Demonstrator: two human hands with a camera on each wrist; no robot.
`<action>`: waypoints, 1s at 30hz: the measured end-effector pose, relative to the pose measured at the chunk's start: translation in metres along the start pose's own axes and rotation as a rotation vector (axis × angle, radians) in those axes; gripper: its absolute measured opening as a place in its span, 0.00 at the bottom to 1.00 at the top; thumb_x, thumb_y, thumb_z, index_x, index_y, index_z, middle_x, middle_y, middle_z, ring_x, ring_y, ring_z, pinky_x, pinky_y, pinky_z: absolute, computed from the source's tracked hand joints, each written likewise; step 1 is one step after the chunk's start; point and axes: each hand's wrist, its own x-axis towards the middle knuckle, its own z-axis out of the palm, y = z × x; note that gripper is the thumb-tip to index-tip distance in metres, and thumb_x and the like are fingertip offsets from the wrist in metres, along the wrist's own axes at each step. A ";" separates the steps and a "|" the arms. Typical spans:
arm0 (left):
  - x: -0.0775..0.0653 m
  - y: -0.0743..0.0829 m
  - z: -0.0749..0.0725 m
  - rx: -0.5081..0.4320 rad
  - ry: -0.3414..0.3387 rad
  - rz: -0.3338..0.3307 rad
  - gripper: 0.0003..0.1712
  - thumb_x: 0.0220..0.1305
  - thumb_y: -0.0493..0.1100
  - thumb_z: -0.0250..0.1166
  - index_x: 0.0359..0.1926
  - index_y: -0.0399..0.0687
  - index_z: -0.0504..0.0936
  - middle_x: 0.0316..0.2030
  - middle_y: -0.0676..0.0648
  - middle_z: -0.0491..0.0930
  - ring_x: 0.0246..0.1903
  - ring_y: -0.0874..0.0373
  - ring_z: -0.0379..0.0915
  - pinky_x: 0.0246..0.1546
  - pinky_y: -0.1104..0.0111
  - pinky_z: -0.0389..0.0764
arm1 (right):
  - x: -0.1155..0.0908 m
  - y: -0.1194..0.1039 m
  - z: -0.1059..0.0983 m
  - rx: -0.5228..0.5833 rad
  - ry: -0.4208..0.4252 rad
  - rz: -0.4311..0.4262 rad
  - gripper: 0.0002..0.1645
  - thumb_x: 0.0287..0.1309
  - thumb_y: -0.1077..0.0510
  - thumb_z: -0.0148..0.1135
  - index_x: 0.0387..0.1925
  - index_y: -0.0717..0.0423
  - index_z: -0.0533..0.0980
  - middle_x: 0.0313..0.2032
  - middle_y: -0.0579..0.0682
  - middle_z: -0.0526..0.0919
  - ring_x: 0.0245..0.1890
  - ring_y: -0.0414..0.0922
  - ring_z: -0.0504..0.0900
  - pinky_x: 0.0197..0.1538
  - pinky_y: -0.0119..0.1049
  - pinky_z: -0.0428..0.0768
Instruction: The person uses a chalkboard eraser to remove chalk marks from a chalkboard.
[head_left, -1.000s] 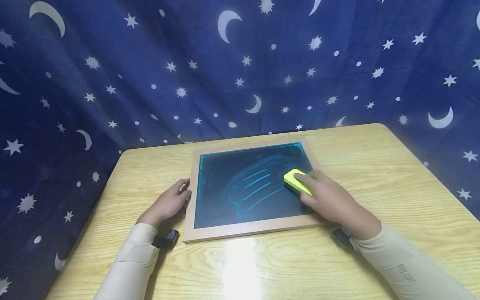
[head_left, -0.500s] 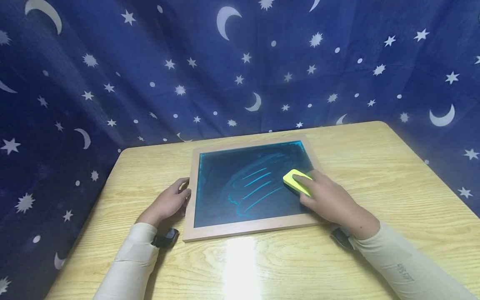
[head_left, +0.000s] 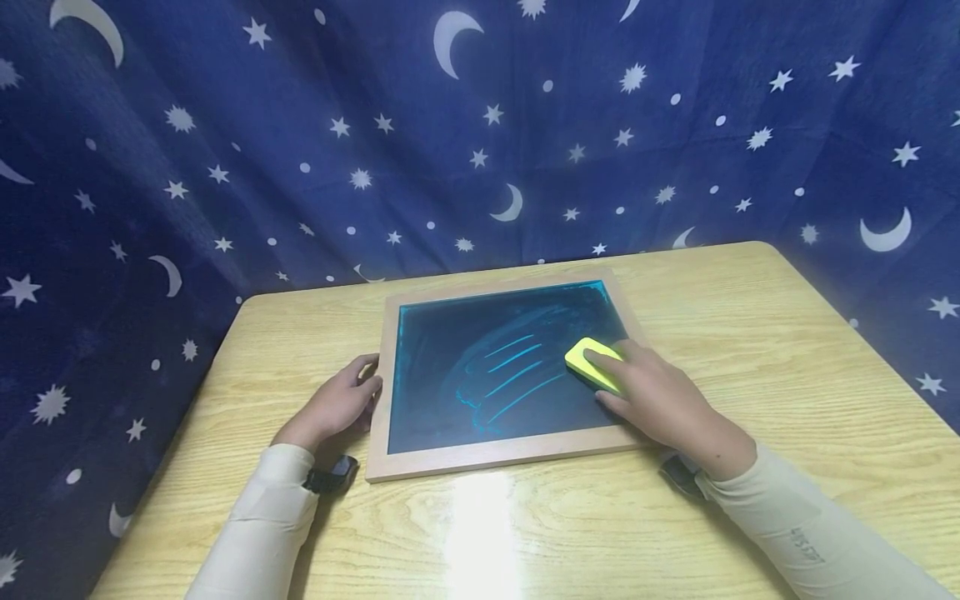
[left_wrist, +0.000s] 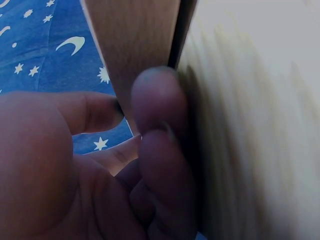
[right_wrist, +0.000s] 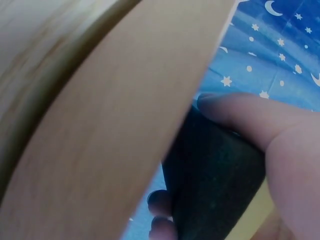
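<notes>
- The right hand (head_left: 660,396) grips a yellow board eraser (head_left: 579,354) with its dark pad below; the frame edge hides how fully that pad meets the slate.
- The left hand (head_left: 333,404) holds the left edge of a wood-framed chalkboard (head_left: 431,358), thumb at the rim and fingers curled against the side; the board lies between the two hands.
- Sideways strokes from the right hand could drag the board along the smooth bench (head_left: 727,308) if the left hand's hold is light.
- A tilted pad would probably leave part of the teal strokes (head_left: 517,379), which sit just left of the right hand, or smear them like the hazy smudges (head_left: 555,312) beyond them.
- The heel of the right hand lies close to the frame's near right corner, so knuckles or strap could knock the wood during a low sweep.
- The bench is pale, wood-grained and round-cornered; a bright glare (head_left: 480,533) falls on it in front of and between the hands.
- Beyond both hands, and off past the left one, hangs a dark blue curtain (head_left: 420,100) printed with white moons and stars.
</notes>
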 end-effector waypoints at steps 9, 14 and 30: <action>-0.001 0.000 0.000 0.009 0.002 0.009 0.34 0.79 0.49 0.43 0.78 0.43 0.50 0.27 0.44 0.78 0.23 0.56 0.78 0.26 0.64 0.82 | -0.001 0.000 0.002 -0.019 0.023 -0.020 0.35 0.57 0.53 0.72 0.66 0.50 0.74 0.52 0.63 0.80 0.46 0.56 0.80 0.40 0.52 0.83; 0.000 0.000 0.000 0.010 0.002 0.007 0.34 0.79 0.50 0.43 0.78 0.44 0.50 0.27 0.44 0.78 0.23 0.56 0.78 0.26 0.64 0.82 | -0.001 -0.002 0.003 -0.026 0.041 -0.045 0.34 0.57 0.54 0.73 0.66 0.50 0.75 0.51 0.63 0.80 0.44 0.56 0.80 0.39 0.51 0.83; 0.001 0.000 0.001 0.005 0.007 -0.020 0.34 0.79 0.51 0.43 0.79 0.46 0.50 0.31 0.43 0.79 0.25 0.56 0.79 0.27 0.64 0.84 | 0.001 -0.009 0.011 -0.027 0.077 -0.131 0.33 0.59 0.54 0.71 0.66 0.51 0.74 0.53 0.65 0.79 0.48 0.61 0.81 0.51 0.56 0.82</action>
